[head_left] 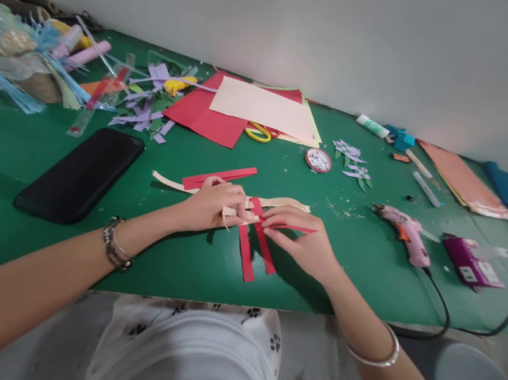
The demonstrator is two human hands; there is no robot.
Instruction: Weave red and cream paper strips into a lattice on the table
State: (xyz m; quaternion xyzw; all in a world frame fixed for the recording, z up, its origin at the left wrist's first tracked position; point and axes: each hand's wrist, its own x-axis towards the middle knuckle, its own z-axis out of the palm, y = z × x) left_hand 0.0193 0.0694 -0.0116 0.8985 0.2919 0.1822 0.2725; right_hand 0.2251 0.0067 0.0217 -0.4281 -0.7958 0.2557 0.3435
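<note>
My left hand (pixel 213 206) is closed, its fingers pinching the crossing of red and cream paper strips. A short cream strip end (pixel 230 212) sticks out at its fingertips. My right hand (pixel 301 239) pinches a red paper strip (pixel 293 228) at the right of the crossing. Two red strips (pixel 264 246) hang down towards me from the woven part. Behind the hands, a cream strip (pixel 288 202) runs left to right. More red strips (pixel 220 177) lie just beyond my left hand. The fingers partly hide the weave.
On the green table (pixel 166 259) lie a black phone-like case (pixel 80 175), paper sheets (pixel 262 106), yellow-handled scissors (pixel 257 133), purple scraps (pixel 144 108) and a round tin (pixel 318 160). To the right, a pink glue gun (pixel 404 230) is near a purple power socket (pixel 471 262), with a black cable (pixel 445 307).
</note>
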